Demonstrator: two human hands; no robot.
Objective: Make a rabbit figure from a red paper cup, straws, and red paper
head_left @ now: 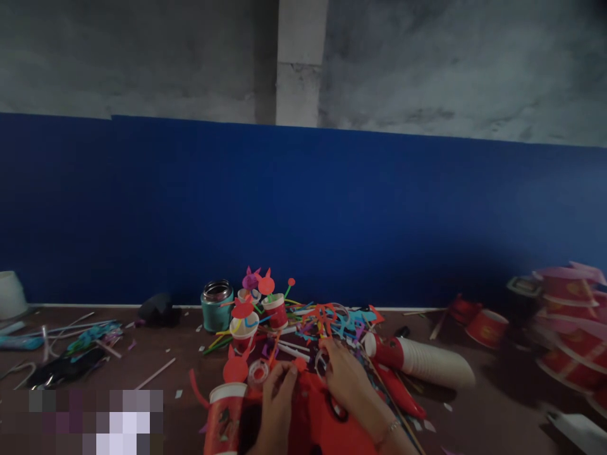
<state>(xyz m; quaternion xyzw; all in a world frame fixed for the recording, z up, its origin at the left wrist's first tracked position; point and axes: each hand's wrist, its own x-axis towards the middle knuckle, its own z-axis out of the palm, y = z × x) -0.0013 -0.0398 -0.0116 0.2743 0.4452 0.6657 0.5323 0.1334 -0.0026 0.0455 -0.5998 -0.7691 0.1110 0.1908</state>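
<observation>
My left hand lies on a red paper shape at the bottom centre, its fingers pinched on the shape's upper edge. My right hand rests beside it on the same shape, fingers curled by a small clear ring; what they grip is too dim to tell. A red paper cup stands just left of my left hand. A small clear tape roll lies above that cup.
Decorated cups with red paper ears and a teal jar stand behind a heap of coloured straws. A stack of white cups lies on its side to the right. Red bowls pile up far right. Behind is a blue wall.
</observation>
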